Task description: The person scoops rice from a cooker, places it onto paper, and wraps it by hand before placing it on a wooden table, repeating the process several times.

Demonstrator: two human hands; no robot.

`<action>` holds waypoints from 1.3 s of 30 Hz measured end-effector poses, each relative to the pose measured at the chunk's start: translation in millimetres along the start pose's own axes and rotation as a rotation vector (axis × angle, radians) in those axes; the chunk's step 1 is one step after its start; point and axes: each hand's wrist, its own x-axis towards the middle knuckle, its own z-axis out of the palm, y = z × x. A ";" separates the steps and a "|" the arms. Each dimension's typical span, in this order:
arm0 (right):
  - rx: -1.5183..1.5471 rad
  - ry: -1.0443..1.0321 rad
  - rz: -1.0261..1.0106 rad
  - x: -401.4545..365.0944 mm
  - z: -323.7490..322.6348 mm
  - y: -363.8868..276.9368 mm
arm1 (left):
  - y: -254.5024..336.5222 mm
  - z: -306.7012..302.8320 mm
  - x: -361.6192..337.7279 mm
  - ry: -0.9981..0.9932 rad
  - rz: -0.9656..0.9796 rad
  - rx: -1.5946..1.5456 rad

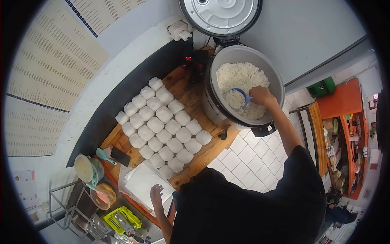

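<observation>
Inside the open rice cooker (209, 97), my right hand (261, 96) is closed on the handle of a blue scoop (246, 97). The scoop's bowl holds rice and rests in the white cooked rice (239, 75). My left hand (157, 194) has its fingers apart and holds nothing; it is over or beside a stack of white paper sheets (142, 185). Between the paper and the cooker, several rounded white wrapped bundles (164, 114) lie in close rows on the wooden counter (215, 152).
The raised cooker lid (221, 14) stands at the top. At lower left are a container (83, 168), a bowl with a pink utensil (103, 198), a turquoise spoon (105, 155), and a yellow-green rack (122, 219). Orange shelves (345, 134) and a person in dark clothing (340, 214) are at right.
</observation>
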 end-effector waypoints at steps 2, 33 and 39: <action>-0.086 -0.013 0.004 5.3 5.7 2.8 | 1.0 -2.0 2.3 -0.003 0.021 0.018; 1.368 -0.934 -0.012 -164.9 263.5 -515.8 | -168.1 -124.1 27.9 0.263 0.350 0.910; 0.125 0.160 -0.772 -185.3 266.0 -566.3 | -170.1 -125.1 29.3 0.260 0.334 0.866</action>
